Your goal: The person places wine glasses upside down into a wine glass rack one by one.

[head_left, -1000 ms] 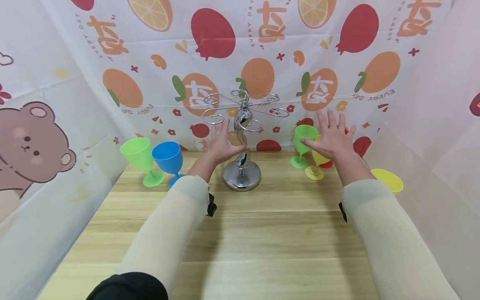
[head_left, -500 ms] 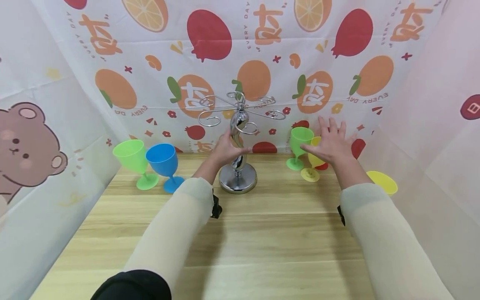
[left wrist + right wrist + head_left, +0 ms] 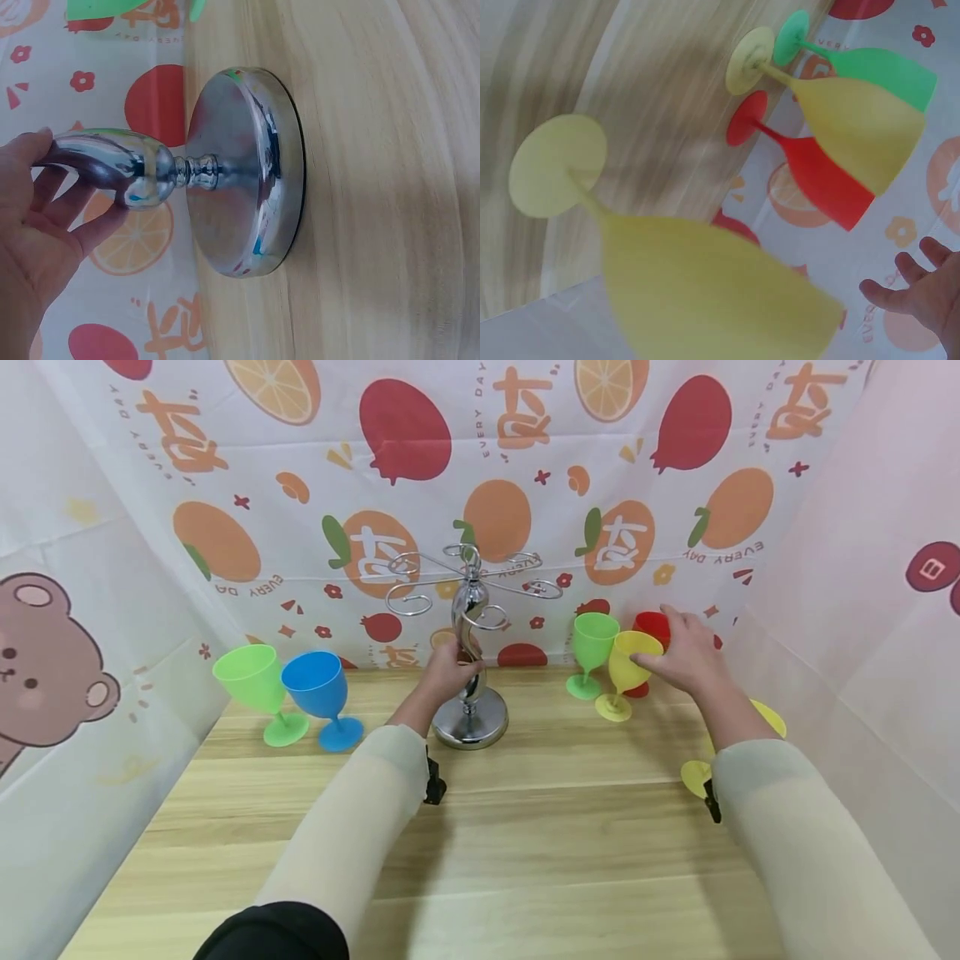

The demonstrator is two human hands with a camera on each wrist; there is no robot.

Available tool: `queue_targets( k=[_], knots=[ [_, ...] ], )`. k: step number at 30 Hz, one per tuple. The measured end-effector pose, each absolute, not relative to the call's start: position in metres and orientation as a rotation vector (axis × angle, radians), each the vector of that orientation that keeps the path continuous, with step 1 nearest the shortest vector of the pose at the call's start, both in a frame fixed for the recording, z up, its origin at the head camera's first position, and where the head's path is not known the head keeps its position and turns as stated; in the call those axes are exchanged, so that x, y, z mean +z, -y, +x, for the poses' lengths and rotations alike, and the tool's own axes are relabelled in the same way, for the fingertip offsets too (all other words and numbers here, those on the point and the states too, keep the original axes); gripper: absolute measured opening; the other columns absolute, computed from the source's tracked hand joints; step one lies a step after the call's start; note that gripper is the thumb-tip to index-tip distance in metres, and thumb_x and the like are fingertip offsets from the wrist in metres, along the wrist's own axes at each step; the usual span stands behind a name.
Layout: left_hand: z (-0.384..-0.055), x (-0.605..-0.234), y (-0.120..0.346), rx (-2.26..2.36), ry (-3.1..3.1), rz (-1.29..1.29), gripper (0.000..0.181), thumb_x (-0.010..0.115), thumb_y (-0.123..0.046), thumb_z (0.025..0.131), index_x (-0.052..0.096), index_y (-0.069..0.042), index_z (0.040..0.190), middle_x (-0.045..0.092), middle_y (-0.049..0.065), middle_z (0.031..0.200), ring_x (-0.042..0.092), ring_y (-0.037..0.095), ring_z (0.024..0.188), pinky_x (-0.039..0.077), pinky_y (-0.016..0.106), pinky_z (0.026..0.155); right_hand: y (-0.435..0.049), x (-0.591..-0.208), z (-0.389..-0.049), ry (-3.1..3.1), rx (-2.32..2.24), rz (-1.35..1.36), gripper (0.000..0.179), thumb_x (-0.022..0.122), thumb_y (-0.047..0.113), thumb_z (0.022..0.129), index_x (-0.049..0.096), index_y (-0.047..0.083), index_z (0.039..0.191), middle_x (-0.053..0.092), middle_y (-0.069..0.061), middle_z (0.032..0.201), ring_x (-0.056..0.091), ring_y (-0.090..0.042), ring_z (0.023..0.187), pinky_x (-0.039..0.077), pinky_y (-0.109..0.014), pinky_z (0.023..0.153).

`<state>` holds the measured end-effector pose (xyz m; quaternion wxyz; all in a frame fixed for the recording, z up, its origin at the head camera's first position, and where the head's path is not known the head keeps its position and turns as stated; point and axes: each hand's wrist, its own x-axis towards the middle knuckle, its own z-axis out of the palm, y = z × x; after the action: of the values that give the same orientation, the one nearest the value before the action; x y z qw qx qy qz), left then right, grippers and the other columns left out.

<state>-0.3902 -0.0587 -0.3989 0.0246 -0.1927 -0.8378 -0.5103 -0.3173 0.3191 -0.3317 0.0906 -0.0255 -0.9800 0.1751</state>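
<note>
My left hand [image 3: 446, 675] grips the curved stem of a chrome stand [image 3: 471, 727] with a round base and curled wire arms on top. In the left wrist view the thumb and fingers of that hand [image 3: 34, 225] wrap the bulging stem above the base [image 3: 232, 247]. My right hand [image 3: 693, 652] holds nothing; its fingers are spread, with the thumb overlapping a yellow goblet [image 3: 630, 667]. Behind stands a red goblet [image 3: 651, 624], and a green goblet [image 3: 595, 642] is left of the yellow one. Another yellow goblet [image 3: 705, 285] is near the right wrist, partly hidden by the forearm.
On the left side of the wooden table [image 3: 570, 843] stand a light green goblet [image 3: 251, 677] and a blue goblet [image 3: 317, 685]. A fruit-printed cloth [image 3: 408, 431] hangs behind the table, with pale cloths on both sides.
My left hand has moved onto the stand's stem and closed round it. The right hand has turned and shifted slightly right, uncovering the yellow and red goblets. The whole view has drifted a little.
</note>
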Motion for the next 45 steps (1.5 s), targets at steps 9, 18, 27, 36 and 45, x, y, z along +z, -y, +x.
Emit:
queue_targets(
  k=[9, 18, 27, 36, 45],
  knots=[
    [-0.389, -0.403, 0.056, -1.571, 2.582, -0.581, 0.019, 0.066, -0.003, 0.091, 0.055, -0.001, 0.107, 0.067, 0.020, 0.108, 0.067, 0.034, 0.106, 0.056, 0.044, 0.089, -0.352, -0.331, -0.289, 2.997, 0.420, -0.063, 0.101, 0.064, 0.061, 0.083, 0.014, 0.017, 0.158, 0.025, -0.030, 0.152, 0.029, -0.052, 0.130, 0.037, -0.076, 0.092],
    [-0.384, -0.404, 0.056, -1.539, 2.623, -0.553, 0.018, 0.063, -0.007, 0.093, 0.057, -0.002, 0.109, 0.068, 0.020, 0.115, 0.066, 0.033, 0.111, 0.055, 0.042, 0.094, -0.385, -0.328, -0.251, 3.134, 0.335, -0.042, 0.105, 0.048, 0.075, 0.086, 0.009, 0.009, 0.158, 0.017, -0.033, 0.155, 0.019, -0.059, 0.133, 0.023, -0.083, 0.094],
    [-0.379, -0.405, 0.058, -1.499, 2.653, -0.507, 0.018, 0.063, -0.012, 0.094, 0.059, -0.003, 0.109, 0.068, 0.018, 0.117, 0.066, 0.031, 0.112, 0.054, 0.042, 0.095, -0.393, -0.346, -0.228, 3.165, 0.355, 0.085, 0.102, 0.048, 0.069, 0.090, 0.014, -0.003, 0.155, 0.025, -0.035, 0.153, 0.025, -0.058, 0.135, 0.028, -0.080, 0.096],
    [-0.372, -0.410, 0.059, -1.507, 2.629, -0.508, 0.021, 0.062, -0.007, 0.093, 0.058, 0.000, 0.113, 0.068, 0.020, 0.115, 0.066, 0.033, 0.110, 0.054, 0.040, 0.094, -0.392, -0.369, -0.221, 3.151, 0.308, 0.081, 0.095, 0.048, 0.067, 0.091, 0.023, 0.000, 0.154, 0.031, -0.034, 0.150, 0.030, -0.060, 0.128, 0.033, -0.080, 0.090],
    [-0.363, -0.412, 0.060, -1.497, 2.602, -0.542, 0.023, 0.063, -0.006, 0.092, 0.057, -0.001, 0.113, 0.069, 0.020, 0.109, 0.068, 0.032, 0.105, 0.056, 0.040, 0.090, -0.393, -0.380, -0.218, 3.105, 0.161, 0.080, 0.088, 0.051, 0.067, 0.089, 0.035, 0.001, 0.147, 0.034, -0.031, 0.143, 0.031, -0.058, 0.119, 0.037, -0.075, 0.079]
  ],
)
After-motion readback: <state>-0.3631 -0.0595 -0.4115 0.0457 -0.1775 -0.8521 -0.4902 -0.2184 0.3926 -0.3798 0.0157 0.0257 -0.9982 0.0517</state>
